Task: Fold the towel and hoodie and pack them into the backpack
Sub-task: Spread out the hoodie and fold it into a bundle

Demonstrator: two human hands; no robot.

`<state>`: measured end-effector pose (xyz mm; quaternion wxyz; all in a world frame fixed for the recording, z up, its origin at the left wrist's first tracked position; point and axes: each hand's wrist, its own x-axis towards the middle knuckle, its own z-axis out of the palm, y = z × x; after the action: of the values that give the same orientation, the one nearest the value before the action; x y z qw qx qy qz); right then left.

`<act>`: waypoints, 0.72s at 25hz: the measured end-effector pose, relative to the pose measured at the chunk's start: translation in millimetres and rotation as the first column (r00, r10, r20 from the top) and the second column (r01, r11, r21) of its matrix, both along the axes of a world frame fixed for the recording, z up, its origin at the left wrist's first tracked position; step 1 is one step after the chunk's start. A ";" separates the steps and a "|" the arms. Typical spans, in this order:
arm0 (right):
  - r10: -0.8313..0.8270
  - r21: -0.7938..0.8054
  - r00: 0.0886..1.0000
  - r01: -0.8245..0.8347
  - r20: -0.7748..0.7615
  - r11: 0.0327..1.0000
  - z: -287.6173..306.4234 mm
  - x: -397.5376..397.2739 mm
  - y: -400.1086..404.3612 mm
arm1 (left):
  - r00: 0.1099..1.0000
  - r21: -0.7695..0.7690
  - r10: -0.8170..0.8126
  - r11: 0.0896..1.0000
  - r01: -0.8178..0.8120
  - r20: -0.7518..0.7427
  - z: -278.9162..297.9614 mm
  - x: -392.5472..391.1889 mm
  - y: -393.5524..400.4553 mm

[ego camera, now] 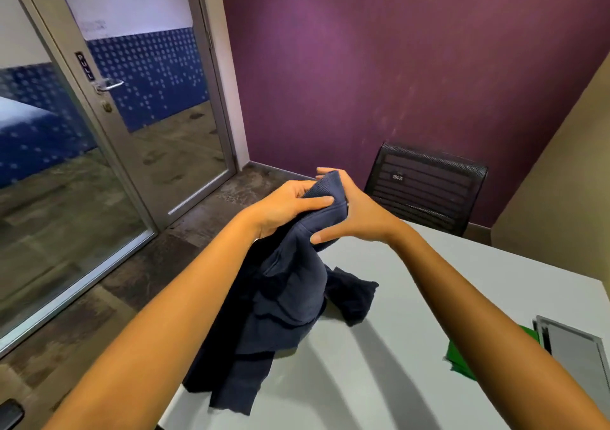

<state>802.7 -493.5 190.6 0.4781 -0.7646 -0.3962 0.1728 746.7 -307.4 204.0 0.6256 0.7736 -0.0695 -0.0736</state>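
Navy fleece, thick and limp, is what the hoodie (284, 297) looks to be made of: it hangs in a heavy bunch from both hands, its lower part slumped over the near-left corner of the pale worktop (412, 297), with one piece trailing off the edge and another flopped out flat to the right. The left hand (284, 207) has its fingers curled over a ribbed edge at the top of the bundle, thumb laid across the cloth; the right hand (350, 212) pinches the same gathered part from the other side, thumb underneath. I'd judge the garment soft and not slippery, light enough to lift but bulky, and with no stiffness to keep a shape, so it will sag wherever it isn't supported. The ribbed band seems the sensible place to hold, as it is firmer than the body. Spreading it flat on the worktop would likely help. Something green (462, 360) lies at the right edge, partly hidden by the forearm; whether that is the towel I cannot tell. No backpack is in sight.
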 end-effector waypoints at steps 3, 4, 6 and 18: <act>-0.068 -0.022 0.995 0.070 0.077 0.997 -7.7 2.8 14.9 | 0.988 -0.005 0.115 0.993 -0.116 0.106 -3.7 -3.8 5.4; -0.125 -0.016 0.985 0.128 0.116 0.992 -7.9 4.4 18.4 | 0.979 -0.020 0.166 0.986 -0.165 0.120 -8.4 -4.5 11.6; -0.186 -0.007 0.964 0.191 0.188 0.982 -2.8 6.5 23.6 | 0.976 0.025 0.194 0.980 -0.197 0.096 -21.4 -10.5 23.1; -0.396 0.262 0.770 0.570 -0.500 0.778 53.8 15.3 54.8 | 0.222 0.032 0.480 0.466 -0.884 -0.849 -190.4 -40.4 60.9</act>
<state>818.0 -438.7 244.5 0.7250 -0.6722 -0.0958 0.1154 706.3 -246.5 13.5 0.7136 0.4269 0.5498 -0.0788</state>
